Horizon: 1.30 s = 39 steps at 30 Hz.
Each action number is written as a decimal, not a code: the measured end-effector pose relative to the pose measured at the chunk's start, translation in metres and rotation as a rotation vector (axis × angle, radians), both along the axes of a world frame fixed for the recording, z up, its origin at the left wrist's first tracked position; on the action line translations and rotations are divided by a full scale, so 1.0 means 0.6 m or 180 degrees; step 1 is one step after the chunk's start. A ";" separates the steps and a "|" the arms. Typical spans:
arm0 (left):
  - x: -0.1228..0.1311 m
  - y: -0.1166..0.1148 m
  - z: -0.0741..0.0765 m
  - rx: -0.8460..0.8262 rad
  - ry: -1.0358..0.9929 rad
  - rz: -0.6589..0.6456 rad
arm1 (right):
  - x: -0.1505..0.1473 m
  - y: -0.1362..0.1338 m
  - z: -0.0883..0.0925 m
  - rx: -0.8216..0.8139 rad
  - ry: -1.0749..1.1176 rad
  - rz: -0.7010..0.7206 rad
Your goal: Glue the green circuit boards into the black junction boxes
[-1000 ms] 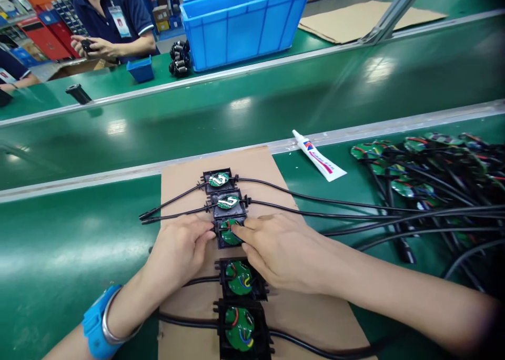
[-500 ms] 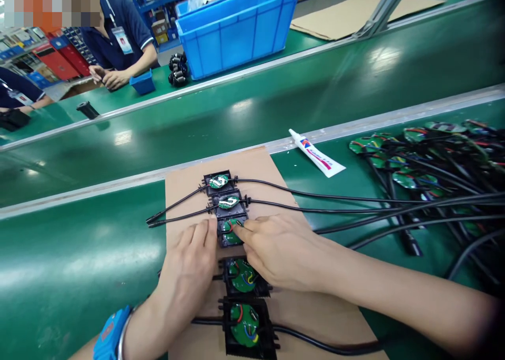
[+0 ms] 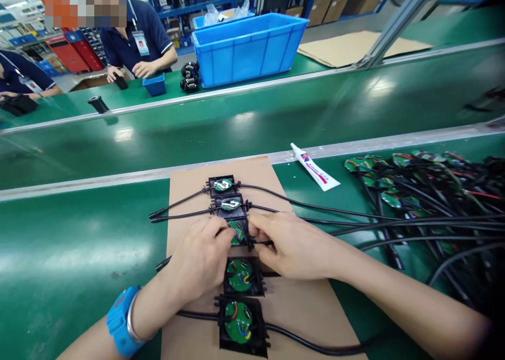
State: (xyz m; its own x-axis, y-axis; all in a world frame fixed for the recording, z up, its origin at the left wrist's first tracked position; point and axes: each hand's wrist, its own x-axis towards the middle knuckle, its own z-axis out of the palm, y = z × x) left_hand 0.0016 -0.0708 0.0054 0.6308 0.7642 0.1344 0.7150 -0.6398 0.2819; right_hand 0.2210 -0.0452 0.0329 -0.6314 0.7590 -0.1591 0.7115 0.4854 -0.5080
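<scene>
Several black plastic cases with green circuit boards lie in a column on a cardboard sheet. Both of my hands are at the third case from the far end, around its circuit board. My left hand is closed at the board's left edge, its fingertips touching there; what they pinch is hidden. On the other side, my right hand pinches the black cable where it enters the case. Closer to me are a fourth case with its board and a fifth board. Two farther boards carry white strips.
A white glue tube lies beyond my right hand. Piled boards and cables cover the right side. Across the green bench stands a blue bin; two co-workers work behind it to the left, near a small blue box.
My right fingers have moved from on top of the third board to the cable at its right side. My left fingers have shifted right, onto the board's edge. The camera view has tilted up.
</scene>
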 end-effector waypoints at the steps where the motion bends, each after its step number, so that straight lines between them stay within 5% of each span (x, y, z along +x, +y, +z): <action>1: 0.001 0.004 -0.002 -0.0061 -0.0081 -0.0155 | 0.001 -0.001 0.001 0.0033 -0.0010 0.0027; 10: 0.004 0.002 -0.031 -0.0215 -0.0289 -0.0343 | 0.008 -0.019 -0.020 0.0827 -0.0051 0.0400; 18: 0.004 -0.001 -0.033 -0.0140 -0.0248 -0.0311 | 0.007 0.015 -0.026 -0.0338 -0.0346 0.0001; 26: 0.018 0.005 -0.020 -0.0035 0.0364 -0.0398 | -0.023 0.026 -0.016 0.0213 -0.1377 0.0844; 33: 0.026 0.004 -0.013 0.0056 0.0561 -0.0407 | -0.015 0.024 -0.023 0.0420 -0.1196 0.0783; 39: 0.026 -0.001 -0.019 0.0177 0.0583 -0.0347 | 0.015 -0.001 -0.055 0.0842 -0.0388 -0.0164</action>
